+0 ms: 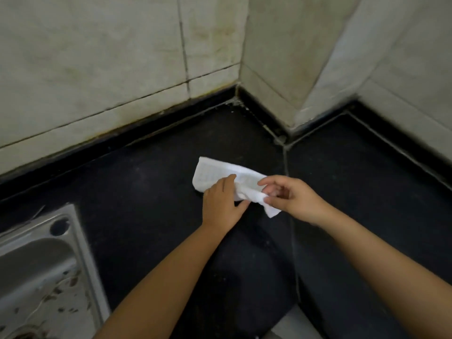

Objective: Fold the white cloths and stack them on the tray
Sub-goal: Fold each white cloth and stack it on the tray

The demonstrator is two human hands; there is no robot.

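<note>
A small white cloth [215, 172] lies partly folded on the black counter [146, 187], in the middle of the view. My left hand [221, 204] rests flat on the cloth's near edge, fingers together and thumb spread. My right hand [291, 198] pinches the cloth's right corner between thumb and fingers and lifts it slightly off the counter. No tray is in view.
A steel sink [39, 272] with stains and a tap hole sits at the lower left. Tiled walls [110, 69] close the back, with a protruding corner column [305, 57] at the right. A pale object [293, 324] shows at the bottom edge.
</note>
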